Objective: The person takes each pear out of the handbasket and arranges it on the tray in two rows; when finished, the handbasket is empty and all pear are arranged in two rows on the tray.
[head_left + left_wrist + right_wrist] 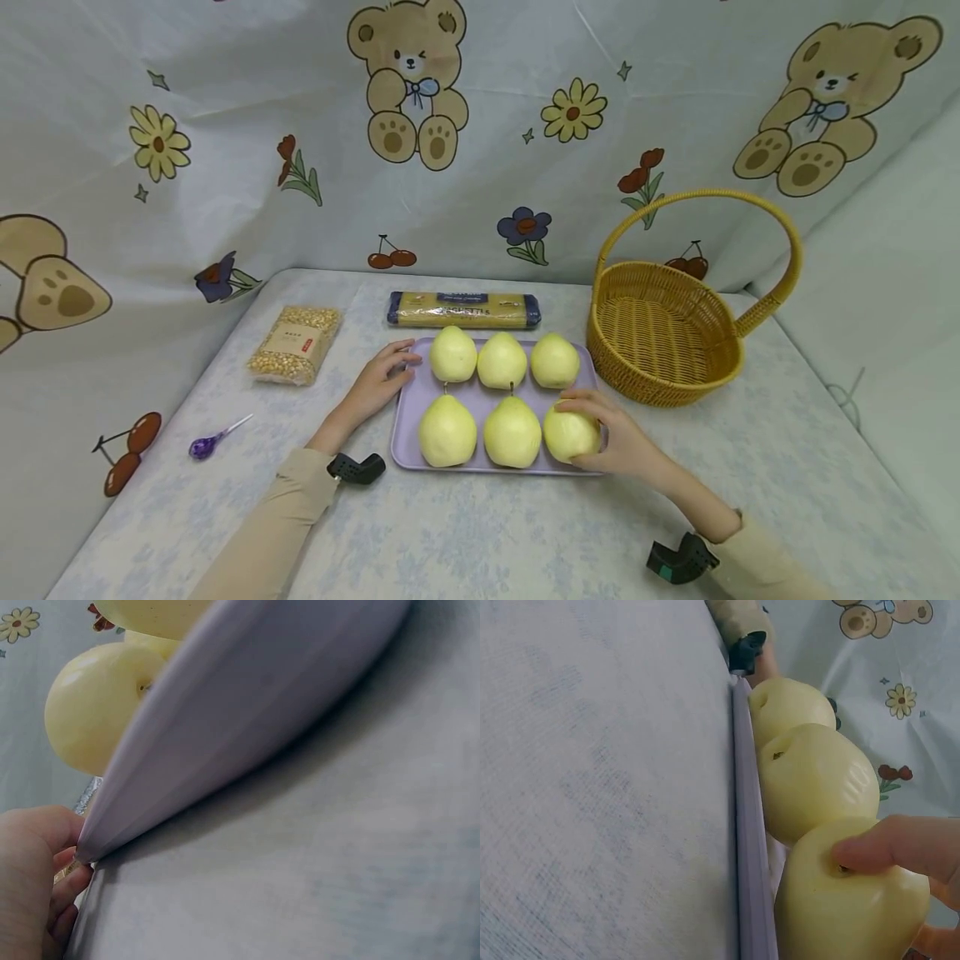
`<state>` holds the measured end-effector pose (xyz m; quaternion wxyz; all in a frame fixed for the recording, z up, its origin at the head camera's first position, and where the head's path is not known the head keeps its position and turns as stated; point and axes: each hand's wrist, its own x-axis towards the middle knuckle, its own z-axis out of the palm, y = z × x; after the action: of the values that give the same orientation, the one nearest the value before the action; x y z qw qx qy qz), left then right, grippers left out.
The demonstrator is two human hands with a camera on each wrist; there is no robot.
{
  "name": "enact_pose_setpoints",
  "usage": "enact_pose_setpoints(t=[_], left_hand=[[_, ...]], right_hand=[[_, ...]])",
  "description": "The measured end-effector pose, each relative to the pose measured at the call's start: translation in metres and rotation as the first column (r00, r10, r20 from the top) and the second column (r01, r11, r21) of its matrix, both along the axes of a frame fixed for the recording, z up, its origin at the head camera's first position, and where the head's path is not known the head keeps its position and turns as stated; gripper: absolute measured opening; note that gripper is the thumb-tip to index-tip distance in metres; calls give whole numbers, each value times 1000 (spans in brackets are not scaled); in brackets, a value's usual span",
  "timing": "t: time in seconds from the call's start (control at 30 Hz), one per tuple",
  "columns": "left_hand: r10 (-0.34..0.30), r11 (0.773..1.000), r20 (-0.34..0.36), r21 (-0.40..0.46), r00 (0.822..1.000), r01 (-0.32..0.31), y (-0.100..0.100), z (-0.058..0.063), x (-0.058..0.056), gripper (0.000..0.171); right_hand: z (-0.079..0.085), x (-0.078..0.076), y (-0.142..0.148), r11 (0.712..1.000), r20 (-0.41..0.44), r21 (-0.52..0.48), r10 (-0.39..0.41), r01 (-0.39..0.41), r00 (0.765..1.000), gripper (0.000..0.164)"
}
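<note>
A lilac tray (407, 425) bears several pale yellow pears (447, 433) in two rows. My left hand (377, 382) grips the tray's left edge near the far corner; in the left wrist view its thumb and fingers (71, 889) meet at the rim. At the near right corner, my right hand (618, 437) holds a pear (567, 432) between thumb and fingers. Seen from the right wrist, the thumb presses by the dark hollow of that pear (832, 922), which sits low behind the tray's rim. Part of it is covered by the hand.
A yellow woven basket (723, 375) with a tall handle stands right of the tray. Behind the tray lies a pack of spaghetti (465, 310). To the left are a bag of corn kernels (295, 344) and a purple lollipop (213, 442). A patterned cloth hangs behind the table.
</note>
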<state>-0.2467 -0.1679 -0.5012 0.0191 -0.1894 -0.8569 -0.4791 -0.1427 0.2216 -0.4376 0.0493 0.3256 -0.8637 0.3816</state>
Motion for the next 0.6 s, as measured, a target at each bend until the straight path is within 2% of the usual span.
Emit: enact_pose_setpoints(t=[0.2,0.4,0.6], left_hand=[[0,1000,-7,-7,1000,0,-2,-2,-2,24],[4,1000,0,-6,1000,-4,-3,-1,0,24],[3,1000,15,-14,1000,-3,-4,1,2,25]], right_hand=[[-4,1,-3,1000,21,-6,15,-15,1000,61],[-7,1,-5,1000,108,-19,-5,7,994,73],[-12,1,-4,1000,144,0,1,-1,990,80]])
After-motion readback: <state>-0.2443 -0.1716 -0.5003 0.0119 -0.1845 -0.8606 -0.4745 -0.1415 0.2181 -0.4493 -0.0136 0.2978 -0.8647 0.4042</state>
